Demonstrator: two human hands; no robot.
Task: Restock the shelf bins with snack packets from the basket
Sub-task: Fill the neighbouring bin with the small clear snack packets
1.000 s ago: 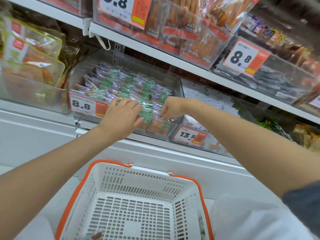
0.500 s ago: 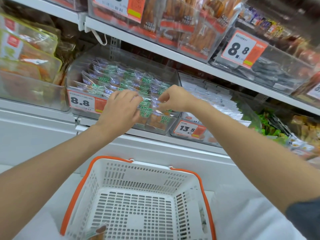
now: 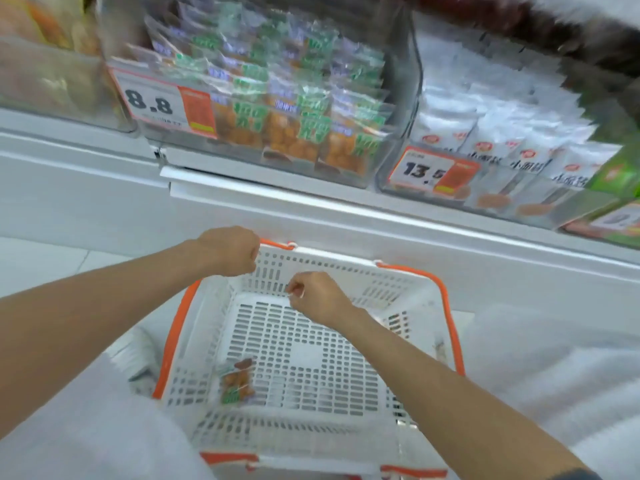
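Head view: one snack packet (image 3: 237, 379) lies inside the basket (image 3: 332, 268) by its left wall. Over the basket the right hand (image 3: 320, 301) curls, visibly empty; the left hand (image 3: 228, 251) is fisted at its far rim, hold unclear. Beyond the basket sits a packed shelf bin (image 3: 403, 109).

Two hands hang over a white basket (image 3: 381, 289). The left hand (image 3: 228, 251) is by its far left corner. The right hand (image 3: 318, 299) is over the middle. Both have curled fingers. One snack packet (image 3: 237, 379) lies inside, near left. Far back, a clear bin (image 3: 403, 109) holds green packets (image 3: 287, 109).
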